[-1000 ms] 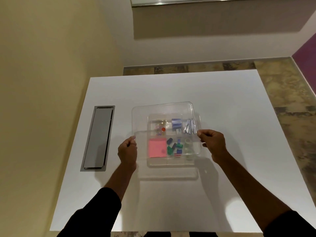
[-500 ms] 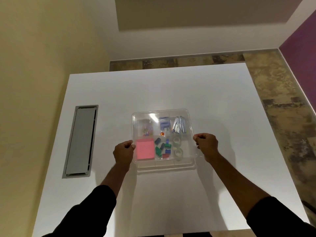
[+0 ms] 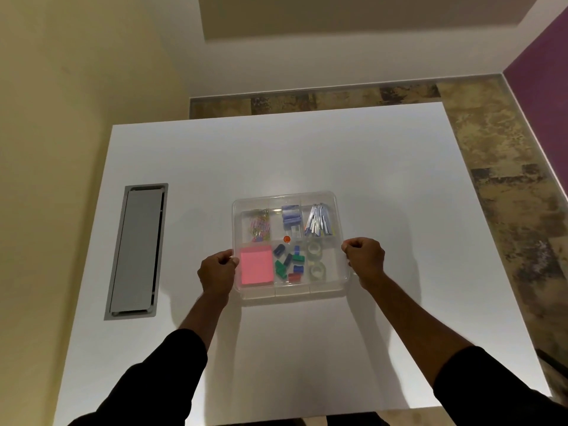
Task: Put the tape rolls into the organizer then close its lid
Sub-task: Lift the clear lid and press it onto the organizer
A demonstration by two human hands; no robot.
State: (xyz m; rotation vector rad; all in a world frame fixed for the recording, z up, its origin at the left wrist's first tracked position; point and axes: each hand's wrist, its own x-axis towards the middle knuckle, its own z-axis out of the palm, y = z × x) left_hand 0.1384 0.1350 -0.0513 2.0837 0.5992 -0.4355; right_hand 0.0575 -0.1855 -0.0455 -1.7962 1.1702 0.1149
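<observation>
- A clear organizer (image 3: 290,289) sits mid-table (image 3: 338,155), its lid (image 3: 285,196) lying flat over the tray.
- The left hand (image 3: 216,272) is curled into a loose fist against the organizer's left edge, fingers pinching the rim near the pink notes (image 3: 256,265).
- The right hand (image 3: 365,256) is closed the same way on the right edge, thumb and fingers at the lid's rim.
- Two tape rolls (image 3: 316,259) lie inside, in the near right compartment, one just beyond the other.
- Coloured clips (image 3: 289,264) fill the near middle compartment.
- The far row holds paper clips (image 3: 260,227) at left, a blue item (image 3: 290,213) in the middle and metal strips (image 3: 319,224) at right.
- A grey hatch (image 3: 136,250) is set into the table, well to the left.
</observation>
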